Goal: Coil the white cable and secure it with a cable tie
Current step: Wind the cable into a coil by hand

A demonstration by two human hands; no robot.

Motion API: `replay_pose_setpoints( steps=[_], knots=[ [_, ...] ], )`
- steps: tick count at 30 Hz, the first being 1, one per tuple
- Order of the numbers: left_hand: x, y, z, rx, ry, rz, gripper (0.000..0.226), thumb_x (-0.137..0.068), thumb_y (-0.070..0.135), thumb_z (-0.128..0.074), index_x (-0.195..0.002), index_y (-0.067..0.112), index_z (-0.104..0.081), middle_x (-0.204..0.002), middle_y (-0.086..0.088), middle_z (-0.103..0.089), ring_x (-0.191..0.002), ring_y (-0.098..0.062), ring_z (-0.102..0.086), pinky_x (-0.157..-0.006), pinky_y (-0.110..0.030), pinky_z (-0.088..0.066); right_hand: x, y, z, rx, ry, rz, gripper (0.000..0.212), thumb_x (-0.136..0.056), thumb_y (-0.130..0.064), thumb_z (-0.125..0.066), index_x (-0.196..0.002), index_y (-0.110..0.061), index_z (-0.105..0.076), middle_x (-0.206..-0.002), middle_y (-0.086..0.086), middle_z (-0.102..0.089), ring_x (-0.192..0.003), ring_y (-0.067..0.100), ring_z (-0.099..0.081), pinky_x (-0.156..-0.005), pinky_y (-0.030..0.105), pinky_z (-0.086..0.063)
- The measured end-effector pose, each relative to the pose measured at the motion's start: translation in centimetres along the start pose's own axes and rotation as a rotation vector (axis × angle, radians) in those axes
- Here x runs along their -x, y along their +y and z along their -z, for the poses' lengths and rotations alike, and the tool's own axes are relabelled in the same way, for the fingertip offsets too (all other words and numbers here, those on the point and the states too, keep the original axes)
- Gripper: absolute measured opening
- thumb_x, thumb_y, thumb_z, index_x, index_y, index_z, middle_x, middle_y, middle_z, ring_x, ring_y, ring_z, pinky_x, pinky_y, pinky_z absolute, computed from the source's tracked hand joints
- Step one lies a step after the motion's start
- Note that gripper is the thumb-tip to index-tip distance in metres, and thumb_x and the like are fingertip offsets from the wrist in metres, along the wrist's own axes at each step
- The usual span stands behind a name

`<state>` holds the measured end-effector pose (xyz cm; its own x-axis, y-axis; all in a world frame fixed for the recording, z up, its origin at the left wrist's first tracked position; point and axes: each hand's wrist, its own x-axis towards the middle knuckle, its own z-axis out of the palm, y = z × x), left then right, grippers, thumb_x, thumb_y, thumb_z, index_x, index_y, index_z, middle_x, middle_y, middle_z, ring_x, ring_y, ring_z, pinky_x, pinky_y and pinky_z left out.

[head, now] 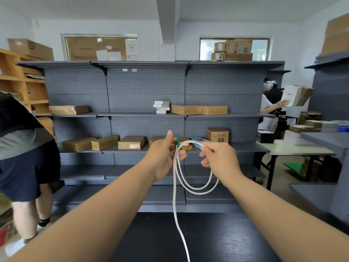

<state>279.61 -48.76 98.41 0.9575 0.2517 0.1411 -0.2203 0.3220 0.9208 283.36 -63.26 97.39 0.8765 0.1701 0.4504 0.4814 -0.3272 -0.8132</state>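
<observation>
The white cable (196, 190) hangs in two loose loops between my raised hands, and its free end trails down past the bottom edge of the view. My left hand (163, 155) grips the gathered strands at the top of the loops, thumb up. A green cable tie (177, 140) sticks up from that grip. My right hand (220, 157) pinches the cable where it arcs over from the left hand, holding it between thumb and fingertips.
A dark wood-grain table (217, 239) lies below my arms. Grey pegboard shelving (147, 114) with brown parcels stands ahead. One person (24, 157) stands close at the left; another person (270, 108) handles a box at the right, near a folding table (294, 150).
</observation>
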Motion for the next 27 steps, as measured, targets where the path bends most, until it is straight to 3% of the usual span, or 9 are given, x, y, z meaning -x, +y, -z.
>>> replay_pose_setpoints(
  steps=[5,10,12,15,19,22,25,27],
  knots=[
    [0.6,-0.2,1.2,-0.021,-0.18,0.24,0.045,-0.097,0.041,-0.035,-0.093,0.002,-0.058,-0.081,-0.015,-0.066,-0.057,-0.018,-0.065,-0.061,-0.028,-0.058,-0.3,0.3,0.5,-0.059,0.052,-0.008,0.029,-0.095,-0.006,-0.043,-0.108,-0.009,-0.068,-0.074,0.002,-0.06,-0.051,0.011,-0.055,-0.05,0.011,-0.05],
    [0.8,-0.8,1.3,-0.054,-0.199,0.118,0.024,-0.097,0.019,-0.045,-0.089,0.006,-0.063,-0.066,-0.004,-0.066,-0.052,-0.01,-0.058,-0.062,-0.025,-0.057,-0.2,0.6,0.7,-0.122,0.051,-0.032,0.028,-0.096,-0.006,-0.044,-0.112,-0.009,-0.066,-0.075,0.002,-0.061,-0.053,0.012,-0.054,-0.047,0.009,-0.05],
    [0.7,-0.8,1.0,-0.084,-0.168,0.052,0.02,-0.096,0.013,-0.046,-0.087,0.007,-0.063,-0.063,-0.001,-0.062,-0.049,-0.008,-0.053,-0.06,-0.023,-0.055,-0.1,0.7,0.5,-0.141,0.039,-0.051,0.027,-0.096,-0.008,-0.045,-0.113,-0.01,-0.066,-0.073,-0.003,-0.061,-0.054,0.012,-0.056,-0.056,0.017,-0.056],
    [0.4,-0.6,1.0,-0.14,-0.107,-0.024,0.019,-0.096,0.01,-0.047,-0.088,0.003,-0.063,-0.061,-0.001,-0.058,-0.047,-0.007,-0.049,-0.053,-0.019,-0.051,0.0,1.2,0.3,-0.193,-0.009,-0.095,0.025,-0.095,-0.01,-0.048,-0.113,-0.007,-0.064,-0.076,-0.001,-0.064,-0.061,0.016,-0.061,-0.077,0.04,-0.058],
    [-0.1,0.0,0.7,-0.207,-0.032,-0.075,0.018,-0.095,0.009,-0.049,-0.084,0.005,-0.063,-0.06,0.001,-0.057,-0.044,-0.003,-0.048,-0.053,-0.016,-0.05,0.3,0.9,0.3,-0.327,-0.19,-0.165,0.028,-0.098,-0.013,-0.042,-0.123,-0.01,-0.055,-0.09,0.003,-0.063,-0.076,0.017,-0.062,-0.076,0.028,-0.055],
    [-0.4,0.5,0.4,-0.29,-0.011,-0.12,0.019,-0.095,0.008,-0.049,-0.082,0.009,-0.063,-0.062,0.001,-0.056,-0.045,-0.001,-0.047,-0.054,-0.014,-0.048,0.0,0.7,0.3,-0.301,-0.253,-0.125,0.035,-0.1,-0.025,-0.039,-0.134,-0.021,-0.043,-0.103,-0.001,-0.061,-0.09,0.018,-0.064,-0.091,0.033,-0.052],
    [-0.4,0.9,0.1,-0.455,-0.063,-0.162,0.018,-0.094,0.009,-0.05,-0.085,0.012,-0.066,-0.062,0.002,-0.056,-0.046,0.0,-0.045,-0.053,-0.012,-0.047,-0.6,0.0,0.7,-0.107,-0.24,0.022,0.042,-0.099,-0.035,-0.036,-0.14,-0.025,-0.033,-0.121,-0.003,-0.056,-0.105,0.015,-0.061,-0.101,0.033,-0.042],
    [-0.3,1.2,-0.1,-0.548,-0.099,-0.191,0.021,-0.094,0.008,-0.051,-0.083,0.015,-0.067,-0.059,0.004,-0.057,-0.047,-0.001,-0.044,-0.053,-0.012,-0.046,-1.0,-0.5,1.0,0.068,-0.249,0.137,0.045,-0.099,-0.035,-0.037,-0.142,-0.025,-0.03,-0.129,-0.002,-0.052,-0.113,0.013,-0.053,-0.097,0.029,-0.037]
  ],
)
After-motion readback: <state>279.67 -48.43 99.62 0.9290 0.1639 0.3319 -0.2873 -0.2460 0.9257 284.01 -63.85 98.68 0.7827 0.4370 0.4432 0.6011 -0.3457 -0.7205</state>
